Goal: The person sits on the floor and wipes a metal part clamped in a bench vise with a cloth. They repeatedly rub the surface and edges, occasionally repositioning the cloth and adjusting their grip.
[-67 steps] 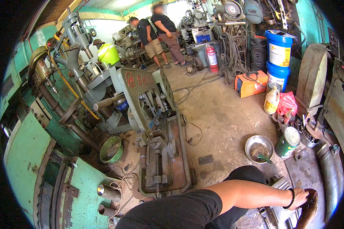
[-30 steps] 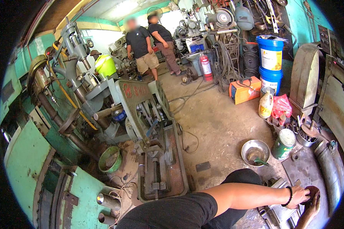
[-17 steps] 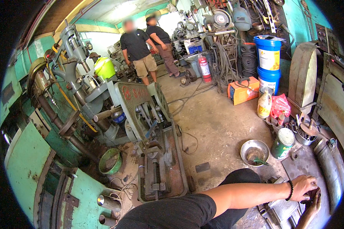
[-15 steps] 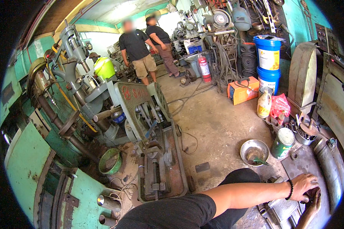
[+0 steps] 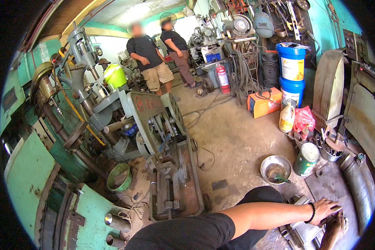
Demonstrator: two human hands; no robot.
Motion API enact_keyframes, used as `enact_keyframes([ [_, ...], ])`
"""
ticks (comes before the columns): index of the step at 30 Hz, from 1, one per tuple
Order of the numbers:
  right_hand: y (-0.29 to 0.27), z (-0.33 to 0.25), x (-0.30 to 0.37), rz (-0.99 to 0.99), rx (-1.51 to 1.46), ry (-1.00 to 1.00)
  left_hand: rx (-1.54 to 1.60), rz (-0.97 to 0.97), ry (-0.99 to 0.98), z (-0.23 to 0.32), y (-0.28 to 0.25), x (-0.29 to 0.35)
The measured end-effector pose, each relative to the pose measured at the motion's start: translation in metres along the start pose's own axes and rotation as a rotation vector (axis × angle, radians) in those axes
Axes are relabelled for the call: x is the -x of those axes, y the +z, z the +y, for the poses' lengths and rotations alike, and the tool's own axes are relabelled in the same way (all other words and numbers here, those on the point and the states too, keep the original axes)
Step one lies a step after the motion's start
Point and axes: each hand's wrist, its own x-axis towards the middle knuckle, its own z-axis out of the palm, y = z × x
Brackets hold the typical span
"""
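Low at the right, my left hand (image 5: 326,209) reaches across from the left, a dark bead bracelet on its wrist. Its fingers bend over a small dark piece, mostly hidden, that I cannot make out. My right hand (image 5: 336,230) comes up from the lower edge and closes against the same piece from the near side, fingertips close to the left hand's. Just left of both hands lies a grey machined metal part (image 5: 301,234). Beneath and beyond them is a flat dark metal plate (image 5: 327,185) with a small ring (image 5: 319,173) on it.
A metal bowl (image 5: 276,163) and a green can (image 5: 307,159) stand beyond my hands. Metal cylinders (image 5: 356,183) lie to their right. A power hacksaw machine (image 5: 171,166) stands at centre left. Two people (image 5: 151,62) stand at the back near a fire extinguisher (image 5: 223,79).
Both my hands have shifted slightly left, and the left hand's fingers lie flatter over the dark piece. At the back, one person has turned and bent an arm across the front.
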Motion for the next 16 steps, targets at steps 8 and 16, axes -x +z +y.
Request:
enact_keyframes([
  [8,0.025,-0.026,0.031,-0.189,0.060,0.053,-0.064,0.073,-0.041,0.005,-0.006,0.000],
  [16,0.004,-0.010,0.014,-0.141,-0.231,0.124,0.031,-0.136,-0.132,0.015,-0.027,-0.007],
])
